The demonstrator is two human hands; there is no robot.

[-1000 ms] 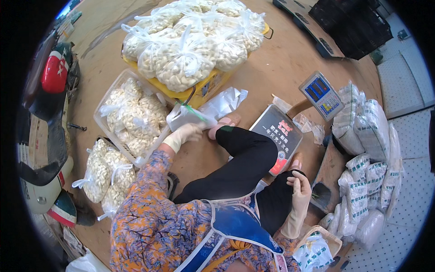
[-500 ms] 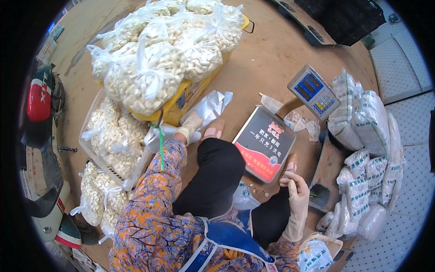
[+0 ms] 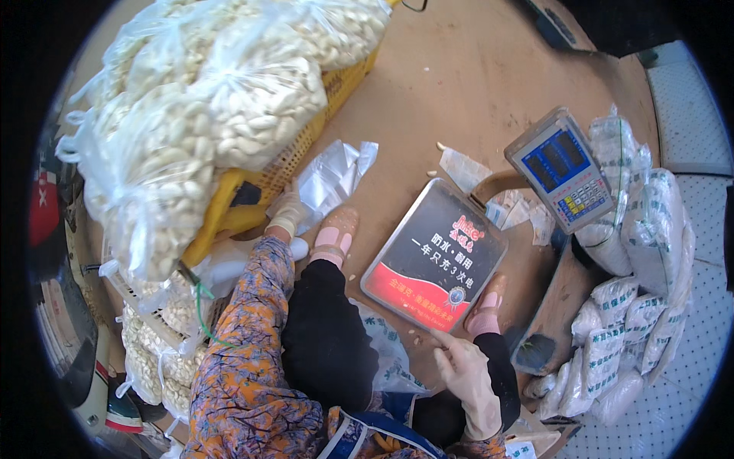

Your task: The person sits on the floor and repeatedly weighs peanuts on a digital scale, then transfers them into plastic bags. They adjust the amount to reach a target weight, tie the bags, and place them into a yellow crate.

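Observation:
My left hand (image 3: pixel 284 213), in a pale glove, reaches beside a yellow crate (image 3: pixel 310 134). It lies against the edge of a silvery-white plastic bag (image 3: pixel 330 183); its fingers are partly hidden, so their grip cannot be told. My right hand (image 3: pixel 468 382), also gloved, is over my right leg near the front edge of a platform scale (image 3: pixel 440 256). Its index finger stretches toward the scale and nothing shows in the hand. The scale's black and red platform has nothing on it. Its display (image 3: pixel 562 168) is tilted up on a post.
Knotted clear bags (image 3: pixel 264 107) of pale, clove-like pieces are heaped on the crate, with more bags (image 3: pixel 141 348) low at the left. White printed packets (image 3: pixel 604 356) are piled at the right. Paper scraps (image 3: pixel 465 170) lie behind the scale. A clear printed bag (image 3: pixel 386 348) lies between my legs.
The view has shifted closer to the crate and scale. My left hand has drawn back toward the crate, off the silvery bag's middle. My right hand has moved toward the scale, its index finger extending.

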